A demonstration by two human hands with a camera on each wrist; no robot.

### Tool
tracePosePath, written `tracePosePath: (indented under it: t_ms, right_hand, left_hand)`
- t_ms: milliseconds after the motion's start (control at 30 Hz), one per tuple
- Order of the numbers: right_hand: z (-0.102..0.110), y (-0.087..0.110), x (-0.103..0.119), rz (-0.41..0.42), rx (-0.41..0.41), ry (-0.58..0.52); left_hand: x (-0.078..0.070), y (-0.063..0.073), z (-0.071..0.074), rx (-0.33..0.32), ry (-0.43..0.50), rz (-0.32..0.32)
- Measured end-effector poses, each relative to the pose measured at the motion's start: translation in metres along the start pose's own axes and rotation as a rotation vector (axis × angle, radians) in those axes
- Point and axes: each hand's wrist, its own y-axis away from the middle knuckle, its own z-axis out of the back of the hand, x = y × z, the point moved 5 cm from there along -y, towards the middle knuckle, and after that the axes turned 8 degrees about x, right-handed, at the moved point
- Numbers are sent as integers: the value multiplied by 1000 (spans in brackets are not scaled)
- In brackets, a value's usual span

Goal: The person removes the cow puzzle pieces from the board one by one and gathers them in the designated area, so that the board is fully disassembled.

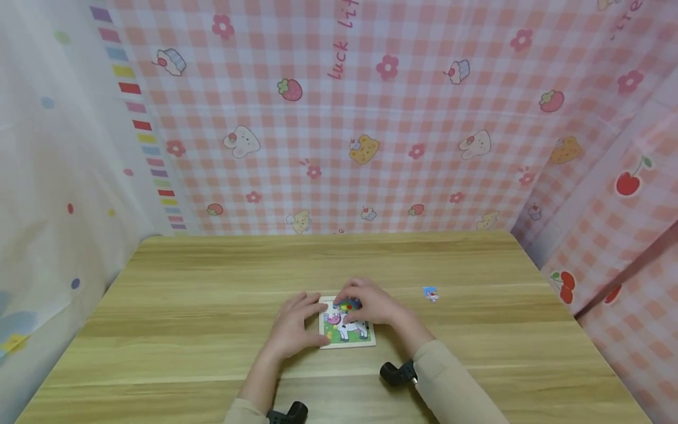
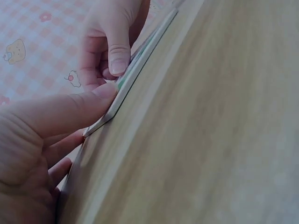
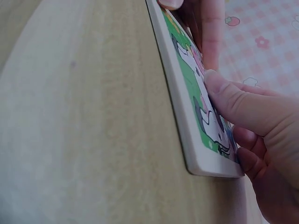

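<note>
Wood-grain surface (image 1: 212, 330), and your cow puzzle (image 1: 346, 345) sits roughly midway between its side edges, well off the back one. Your left hand (image 1: 291, 330) has thumb and fingers spread apart, touching the puzzle's left side. Your right hand (image 1: 373, 304) is bent over the puzzle's far part, can't tell if it's pinching anything tbh. Loose blue piece (image 1: 431, 294) lies apart, toward the surface's right edge.

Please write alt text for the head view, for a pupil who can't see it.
A person's left hand touches the left edge of a framed cow puzzle on a wooden table, while the right hand partly covers its upper right. A loose, partly blue puzzle piece lies farther right; pink checked cloth hangs behind.
</note>
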Motion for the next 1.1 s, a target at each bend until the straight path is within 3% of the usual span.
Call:
tracePosePath:
  t_ms: [400,1100]
  right_hand:
    - [0,0,3,-48,13,-43]
    - [-1,0,4,-53,-32,-94]
  left_hand:
    - [1,-3,2,26,102,44]
    - [1,-4,2,22,103,58]
